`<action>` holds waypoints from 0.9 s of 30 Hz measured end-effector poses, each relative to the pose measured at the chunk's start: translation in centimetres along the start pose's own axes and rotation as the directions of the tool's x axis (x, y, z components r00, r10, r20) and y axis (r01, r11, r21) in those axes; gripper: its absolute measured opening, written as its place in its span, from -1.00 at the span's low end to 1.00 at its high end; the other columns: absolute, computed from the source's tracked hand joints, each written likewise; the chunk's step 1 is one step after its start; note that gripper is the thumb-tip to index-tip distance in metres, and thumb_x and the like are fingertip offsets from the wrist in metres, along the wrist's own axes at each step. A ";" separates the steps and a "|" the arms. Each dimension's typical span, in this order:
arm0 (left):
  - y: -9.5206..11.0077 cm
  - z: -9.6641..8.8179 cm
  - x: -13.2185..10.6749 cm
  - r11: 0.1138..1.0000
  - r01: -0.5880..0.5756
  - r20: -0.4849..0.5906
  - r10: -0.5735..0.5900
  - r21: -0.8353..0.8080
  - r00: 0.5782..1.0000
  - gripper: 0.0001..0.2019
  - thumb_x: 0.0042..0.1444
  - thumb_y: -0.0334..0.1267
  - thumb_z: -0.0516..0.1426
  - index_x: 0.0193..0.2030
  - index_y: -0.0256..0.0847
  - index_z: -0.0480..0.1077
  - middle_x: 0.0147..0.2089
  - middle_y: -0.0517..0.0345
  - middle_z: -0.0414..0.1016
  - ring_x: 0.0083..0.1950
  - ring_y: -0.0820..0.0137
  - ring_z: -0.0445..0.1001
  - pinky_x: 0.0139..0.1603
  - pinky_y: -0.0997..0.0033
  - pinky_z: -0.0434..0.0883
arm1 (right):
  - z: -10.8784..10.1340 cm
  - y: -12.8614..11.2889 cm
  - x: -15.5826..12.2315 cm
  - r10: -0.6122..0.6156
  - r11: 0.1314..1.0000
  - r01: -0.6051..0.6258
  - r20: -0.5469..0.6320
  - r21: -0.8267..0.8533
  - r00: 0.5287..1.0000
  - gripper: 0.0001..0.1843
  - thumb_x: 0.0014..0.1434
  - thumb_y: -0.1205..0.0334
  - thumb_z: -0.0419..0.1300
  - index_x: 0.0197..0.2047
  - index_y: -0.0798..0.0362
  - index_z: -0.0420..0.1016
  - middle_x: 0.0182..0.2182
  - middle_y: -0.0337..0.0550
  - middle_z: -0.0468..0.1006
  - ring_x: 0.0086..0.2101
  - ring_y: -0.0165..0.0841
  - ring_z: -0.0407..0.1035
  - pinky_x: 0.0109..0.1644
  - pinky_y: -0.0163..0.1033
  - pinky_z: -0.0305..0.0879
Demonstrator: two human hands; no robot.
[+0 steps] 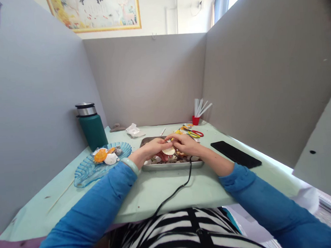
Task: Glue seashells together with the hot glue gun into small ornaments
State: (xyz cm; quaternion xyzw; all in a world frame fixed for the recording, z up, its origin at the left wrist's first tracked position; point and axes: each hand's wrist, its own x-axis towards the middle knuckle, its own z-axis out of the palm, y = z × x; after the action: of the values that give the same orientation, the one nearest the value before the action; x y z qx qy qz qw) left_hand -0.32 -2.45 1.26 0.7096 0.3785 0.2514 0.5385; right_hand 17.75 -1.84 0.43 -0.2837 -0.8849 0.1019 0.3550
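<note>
Scallop shell (pixel 169 151), head view: pale, fan-shaped; held low over metal tray (pixel 171 166), pinched in left hand (pixel 155 147); right hand (pixel 184 142) at upper edge, grip partly hidden, cannot tell if closed on anything; likely light, stiff, brittle at rim, best taken by opposite sides without hard squeezing; in tray, mixed shells and stones (pixel 182 160), hard-looking, irregular; black cable (pixel 178 190), flexible, across pale green table cover (pixel 139 196); to left, ribbed blue plate (pixel 85 176), glassy, with orange shell (pixel 100 156); beyond, green bottle (pixel 93 131), upright, metal-collared
</note>
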 end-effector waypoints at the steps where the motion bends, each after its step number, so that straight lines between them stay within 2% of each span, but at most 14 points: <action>1: 0.0 0.0 0.0 1.000 0.005 -0.002 -0.005 -0.002 1.000 -0.54 -0.13 0.07 0.16 -0.35 -0.39 0.33 -0.48 0.05 0.41 -0.60 0.47 0.40 -0.50 0.42 0.38 | 0.0 0.0 0.0 0.002 1.000 -0.002 0.000 -0.002 1.000 -0.63 0.06 0.42 -0.08 -0.08 0.09 0.38 -0.61 -0.31 0.29 -0.56 -0.50 0.12 -0.42 -0.39 0.03; 17: 0.3 0.3 -0.2 0.999 0.046 -0.026 -0.046 0.013 0.999 -0.53 -0.16 0.09 0.18 -0.40 -0.38 0.33 -0.55 0.09 0.39 -0.62 0.47 0.39 -0.50 0.43 0.38 | 0.1 0.3 0.0 0.008 1.000 -0.008 0.023 -0.003 1.000 -0.63 0.06 0.43 -0.08 -0.08 0.08 0.36 -0.62 -0.33 0.27 -0.58 -0.51 0.09 -0.45 -0.40 0.00; 27: 0.1 0.2 -0.2 0.998 0.055 -0.007 -0.055 0.015 0.998 -0.49 -0.17 0.13 0.16 -0.35 -0.39 0.34 -0.51 0.03 0.43 -0.59 0.46 0.41 -0.49 0.44 0.37 | 0.0 -0.1 0.0 0.010 1.000 -0.009 0.031 -0.015 0.999 -0.64 0.03 0.43 -0.08 -0.12 0.09 0.37 -0.63 -0.34 0.27 -0.59 -0.51 0.07 -0.46 -0.40 -0.01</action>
State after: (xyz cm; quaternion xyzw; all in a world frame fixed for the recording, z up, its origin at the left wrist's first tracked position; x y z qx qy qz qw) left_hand -0.26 -2.69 1.35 0.7023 0.4015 0.2358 0.5384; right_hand 17.73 -1.95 0.49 -0.2889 -0.8896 0.1014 0.3388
